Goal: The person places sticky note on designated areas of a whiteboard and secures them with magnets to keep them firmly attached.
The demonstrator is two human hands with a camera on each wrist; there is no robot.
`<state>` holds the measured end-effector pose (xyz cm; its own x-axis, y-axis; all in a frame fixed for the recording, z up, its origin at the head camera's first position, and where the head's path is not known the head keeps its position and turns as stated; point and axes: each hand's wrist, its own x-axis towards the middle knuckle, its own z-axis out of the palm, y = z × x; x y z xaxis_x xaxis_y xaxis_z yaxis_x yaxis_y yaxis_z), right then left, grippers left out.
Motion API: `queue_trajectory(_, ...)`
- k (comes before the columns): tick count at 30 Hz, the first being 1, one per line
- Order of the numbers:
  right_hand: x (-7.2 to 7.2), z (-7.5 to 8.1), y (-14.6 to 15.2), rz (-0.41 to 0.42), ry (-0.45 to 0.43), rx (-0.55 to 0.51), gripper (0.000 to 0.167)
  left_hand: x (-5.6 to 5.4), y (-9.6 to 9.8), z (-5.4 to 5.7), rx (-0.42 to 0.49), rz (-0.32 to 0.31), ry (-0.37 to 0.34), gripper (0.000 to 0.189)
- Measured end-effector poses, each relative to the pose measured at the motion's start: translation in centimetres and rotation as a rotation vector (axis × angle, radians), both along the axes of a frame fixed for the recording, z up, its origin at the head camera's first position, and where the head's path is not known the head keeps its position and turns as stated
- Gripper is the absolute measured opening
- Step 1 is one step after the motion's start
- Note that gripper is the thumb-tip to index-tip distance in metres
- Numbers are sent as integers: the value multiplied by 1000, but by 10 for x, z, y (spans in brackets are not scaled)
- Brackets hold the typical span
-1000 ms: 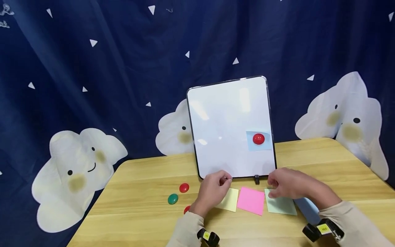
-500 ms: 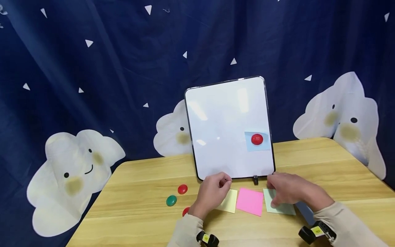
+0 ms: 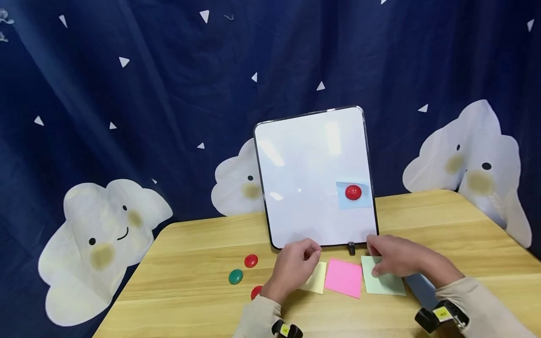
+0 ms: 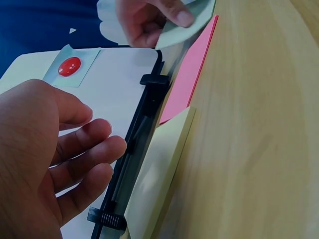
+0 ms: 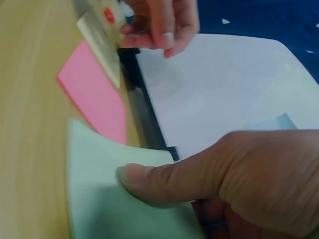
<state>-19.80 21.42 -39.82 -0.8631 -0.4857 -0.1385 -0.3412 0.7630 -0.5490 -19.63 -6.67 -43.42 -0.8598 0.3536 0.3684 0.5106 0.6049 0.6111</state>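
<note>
My right hand [image 3: 401, 256] pinches a mint green sticky note [image 5: 99, 184] by its edge, thumb on top and fingers beneath; in the right wrist view the paper curves slightly. Whether it is one sheet or more, I cannot tell. My left hand [image 3: 293, 270] hovers near the whiteboard's lower edge with loosely curled fingers, holding nothing. Beneath it lies a pad of yellow sticky notes [image 4: 159, 174], partly covered in the head view. A pink pad [image 3: 343, 278] lies between the hands. On the upright whiteboard [image 3: 313, 173], a red magnet [image 3: 353, 192] sits over a light blue note [image 3: 344, 203].
Left of the left hand lie a red magnet [image 3: 251, 261], a green magnet [image 3: 235, 276] and another red magnet [image 3: 256, 292], partly hidden by the wrist. A blue pad [image 3: 422, 288] is under the right forearm. Black feet [image 3: 351, 249] support the board; a navy curtain [image 3: 190, 84] hangs behind.
The right thumb has moved over the green note and the right hand now grips it. The left hand stays almost where it was. The view shifts slightly.
</note>
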Motion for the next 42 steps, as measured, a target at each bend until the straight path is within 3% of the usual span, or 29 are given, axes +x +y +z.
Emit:
queue_trajectory(4, -1, 7, 6, 58, 39, -150, 30, 1, 2, 0, 1, -26, 5, 9)
queue_trajectory(9, -5, 14, 5, 48, 62, -323, 26, 2, 4, 1, 23, -54, -18, 12)
queue_trajectory(16, -3, 9, -11, 14, 69, -498, 21, 8, 12, 5, 224, -145, -194, 28)
queue_trajectory(19, -1, 7, -17, 17, 96, -533, 19, 11, 16, 7, 269, -170, -229, 32)
queue_trajectory(27, 4, 3, -33, 11, 158, -556, 10, 13, 20, 5, 294, -165, -209, 24)
queue_trajectory(30, 5, 5, -38, -4, 161, -579, 7, 14, 21, 5, 326, -146, -164, 24)
queue_trajectory(35, 7, 10, -38, -30, 191, -620, 15, 13, 20, 7, 368, -91, -86, 24)
queue_trajectory(42, 8, 11, -34, -55, 178, -654, 16, 11, 17, 11, 400, -63, -62, 25)
